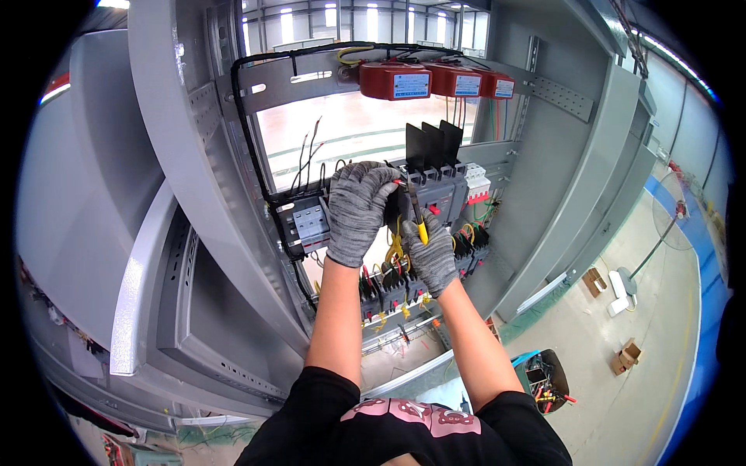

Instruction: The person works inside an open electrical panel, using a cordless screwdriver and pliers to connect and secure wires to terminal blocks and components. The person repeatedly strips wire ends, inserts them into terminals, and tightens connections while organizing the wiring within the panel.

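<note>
a slim hand tool (pixel 415 206), dark along its upper part and yellow toward its lower end, stands steeply tilted, its top leaning left, in the right hand (pixel 430 252); its working tip is too small to make out. just left of its upper end, at the fingertips of the left hand (pixel 357 210), shows a small red piece (pixel 399 182), its full shape partly hidden.

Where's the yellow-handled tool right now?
Head view, just right of centre: the yellow-handled tool is in the gloved right hand, beside the left hand, by the large grey breaker.
</note>
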### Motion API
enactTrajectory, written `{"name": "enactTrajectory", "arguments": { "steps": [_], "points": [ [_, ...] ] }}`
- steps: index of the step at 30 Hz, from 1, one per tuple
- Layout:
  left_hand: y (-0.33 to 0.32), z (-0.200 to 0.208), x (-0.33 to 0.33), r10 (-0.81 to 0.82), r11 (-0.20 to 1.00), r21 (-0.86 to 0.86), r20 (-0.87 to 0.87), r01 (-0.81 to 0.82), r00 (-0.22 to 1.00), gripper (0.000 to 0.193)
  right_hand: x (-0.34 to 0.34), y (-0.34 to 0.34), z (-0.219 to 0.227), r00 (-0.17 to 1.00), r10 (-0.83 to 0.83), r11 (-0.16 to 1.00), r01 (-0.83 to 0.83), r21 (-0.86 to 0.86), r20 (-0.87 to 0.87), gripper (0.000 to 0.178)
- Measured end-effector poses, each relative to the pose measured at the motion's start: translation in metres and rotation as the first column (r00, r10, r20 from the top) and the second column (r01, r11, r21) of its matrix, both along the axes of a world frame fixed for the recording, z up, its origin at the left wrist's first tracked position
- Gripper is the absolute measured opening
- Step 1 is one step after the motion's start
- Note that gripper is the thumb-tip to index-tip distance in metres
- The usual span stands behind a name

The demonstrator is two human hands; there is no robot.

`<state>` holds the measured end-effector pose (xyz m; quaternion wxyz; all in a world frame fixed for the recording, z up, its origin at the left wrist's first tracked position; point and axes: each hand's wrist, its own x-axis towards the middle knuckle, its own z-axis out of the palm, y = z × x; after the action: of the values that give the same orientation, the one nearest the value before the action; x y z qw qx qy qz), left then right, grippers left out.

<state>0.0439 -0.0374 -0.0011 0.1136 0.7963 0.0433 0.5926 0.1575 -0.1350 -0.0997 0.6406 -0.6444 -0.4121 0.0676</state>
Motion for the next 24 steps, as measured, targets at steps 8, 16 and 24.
{"name": "enactTrajectory", "arguments": {
  "steps": [8,16,24],
  "points": [
    [-0.008,0.004,0.001,0.005,0.992,-0.127,0.053,0.002,0.999,0.013,0.003,-0.028,0.019,0.954,-0.156,0.975,0.19,-0.113,0.257,0.03],
    [-0.006,0.003,0.002,-0.013,0.988,-0.151,0.071,0.024,0.997,0.013,-0.019,-0.041,0.07,0.867,-0.158,0.905,0.318,-0.281,0.472,0.046],
    [-0.006,-0.001,-0.005,-0.138,0.943,-0.276,0.19,0.188,0.972,0.014,-0.032,-0.034,0.074,0.815,-0.17,0.937,0.308,-0.166,0.555,0.03]
  ]
}}
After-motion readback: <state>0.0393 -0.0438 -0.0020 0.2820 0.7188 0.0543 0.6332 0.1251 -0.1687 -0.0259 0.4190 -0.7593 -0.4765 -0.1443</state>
